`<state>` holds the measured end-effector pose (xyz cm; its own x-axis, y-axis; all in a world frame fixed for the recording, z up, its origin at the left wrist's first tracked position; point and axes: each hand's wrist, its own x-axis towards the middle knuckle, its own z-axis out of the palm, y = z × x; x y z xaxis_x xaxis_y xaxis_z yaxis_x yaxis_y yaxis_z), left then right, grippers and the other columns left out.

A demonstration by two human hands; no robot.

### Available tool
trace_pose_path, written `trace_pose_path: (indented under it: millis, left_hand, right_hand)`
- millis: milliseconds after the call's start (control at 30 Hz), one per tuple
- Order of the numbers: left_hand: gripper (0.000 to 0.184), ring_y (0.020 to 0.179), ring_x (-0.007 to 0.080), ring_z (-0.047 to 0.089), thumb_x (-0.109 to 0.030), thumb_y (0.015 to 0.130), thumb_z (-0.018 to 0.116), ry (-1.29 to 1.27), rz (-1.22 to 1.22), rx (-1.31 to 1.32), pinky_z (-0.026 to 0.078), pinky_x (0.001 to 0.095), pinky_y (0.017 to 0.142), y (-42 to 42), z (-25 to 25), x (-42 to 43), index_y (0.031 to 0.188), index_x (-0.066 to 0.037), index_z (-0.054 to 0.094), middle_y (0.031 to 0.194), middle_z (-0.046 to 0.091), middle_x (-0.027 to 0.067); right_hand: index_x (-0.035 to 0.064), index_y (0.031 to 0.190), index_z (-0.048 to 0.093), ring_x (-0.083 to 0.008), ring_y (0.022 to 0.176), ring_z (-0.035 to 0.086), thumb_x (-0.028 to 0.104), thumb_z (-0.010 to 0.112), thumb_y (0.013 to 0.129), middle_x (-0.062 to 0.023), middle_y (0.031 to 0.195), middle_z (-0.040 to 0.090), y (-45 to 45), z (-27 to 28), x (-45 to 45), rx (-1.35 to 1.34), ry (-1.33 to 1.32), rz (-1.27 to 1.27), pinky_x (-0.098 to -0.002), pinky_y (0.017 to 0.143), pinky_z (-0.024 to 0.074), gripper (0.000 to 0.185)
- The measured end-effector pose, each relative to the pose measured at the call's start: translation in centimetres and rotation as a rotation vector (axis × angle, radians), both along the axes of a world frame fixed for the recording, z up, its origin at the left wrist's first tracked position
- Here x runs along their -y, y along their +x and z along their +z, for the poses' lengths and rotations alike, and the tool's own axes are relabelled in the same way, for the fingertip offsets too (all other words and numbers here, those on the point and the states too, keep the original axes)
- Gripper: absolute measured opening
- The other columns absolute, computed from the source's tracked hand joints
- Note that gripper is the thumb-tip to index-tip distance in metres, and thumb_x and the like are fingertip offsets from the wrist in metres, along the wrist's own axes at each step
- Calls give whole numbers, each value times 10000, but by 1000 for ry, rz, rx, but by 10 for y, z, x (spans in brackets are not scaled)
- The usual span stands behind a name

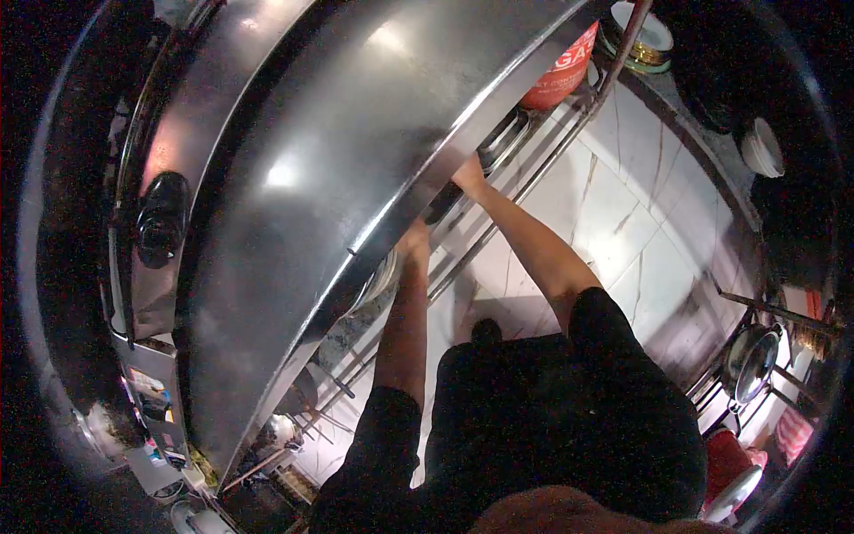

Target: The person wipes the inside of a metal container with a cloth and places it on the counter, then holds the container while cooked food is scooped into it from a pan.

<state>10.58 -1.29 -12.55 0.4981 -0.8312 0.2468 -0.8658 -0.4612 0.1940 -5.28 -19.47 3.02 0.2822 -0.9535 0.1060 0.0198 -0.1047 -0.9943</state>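
Both arms reach under the edge of a steel counter (356,133). My left hand (412,242) is at the shelf below it, beside stacked metal plates or trays (382,278). Farther up the same edge is my right hand (468,175), near some shiny metal ware (507,141). Between the two hands a dark object (442,205) shows in part; its kind cannot be made out. The counter edge hides the fingers of both hands, so their grip does not show.
A red container with white lettering (562,76) stands on the shelf under the counter. A metal rail (525,191) runs along the shelf front. Stacked bowls (762,148) are at the right, and a lidded pan (752,363) sits on a rack. Pale tiles (623,222) cover the floor.
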Motion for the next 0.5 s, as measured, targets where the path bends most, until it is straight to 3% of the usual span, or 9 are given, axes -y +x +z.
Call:
trace_pose_path:
  millis: [33, 67, 133, 233, 300, 367, 500]
  left_hand:
    - [295, 900, 290, 552, -235, 800, 562, -93, 46, -191, 395, 391, 845, -8, 16, 2, 1005, -24, 570, 987, 591, 163]
    - [269, 829, 289, 567, -222, 793, 569, -196, 129, -419, 393, 414, 833, -23, 39, 5, 979, -28, 562, 908, 603, 150]
    - [279, 786, 288, 579, -215, 791, 574, -326, 187, -610, 399, 424, 823, -39, 71, 8, 988, -20, 540, 887, 607, 144]
    - [362, 859, 289, 566, -225, 799, 574, -348, 149, -478, 414, 401, 834, -48, 95, 5, 1072, 3, 507, 1031, 575, 157]
    - [381, 890, 287, 548, -221, 798, 578, -301, 154, -407, 411, 409, 844, -53, 107, 9, 1096, 2, 495, 1076, 550, 156]
    - [388, 910, 289, 531, -220, 805, 576, -273, 166, -419, 402, 417, 858, -58, 116, 10, 1113, -3, 483, 1090, 535, 151]
    - [382, 938, 295, 509, -226, 822, 566, -251, 226, -587, 376, 433, 871, -49, 100, 7, 1124, -15, 465, 1075, 528, 138]
  right_hand:
    - [23, 774, 606, -224, 639, 587, 276, 732, 603, -100, 700, 627, -1, 5, -1, -25, -64, -16, -334, 650, 461, 331]
    - [25, 769, 607, -223, 627, 582, 253, 718, 613, -98, 686, 623, 1, 7, -1, 1, -53, -37, -337, 643, 459, 297]
    - [31, 758, 608, -223, 602, 571, 206, 690, 635, -93, 658, 613, 5, 10, -3, 56, -32, -77, -344, 629, 455, 230]
    - [40, 754, 610, -174, 590, 551, 171, 670, 654, -66, 655, 612, -6, 26, -1, 259, -46, -61, -331, 608, 444, 176]
    - [37, 755, 611, -141, 596, 540, 152, 661, 665, -42, 657, 609, -16, 44, 2, 531, 139, -27, -313, 598, 437, 154]
    - [32, 747, 613, -95, 600, 516, 107, 655, 675, 3, 655, 597, -28, 83, -7, 490, 51, -195, -285, 578, 420, 113]
    - [26, 711, 618, -93, 562, 504, 66, 661, 676, 17, 632, 585, -66, 101, 5, 314, 52, -181, -257, 550, 407, 69]
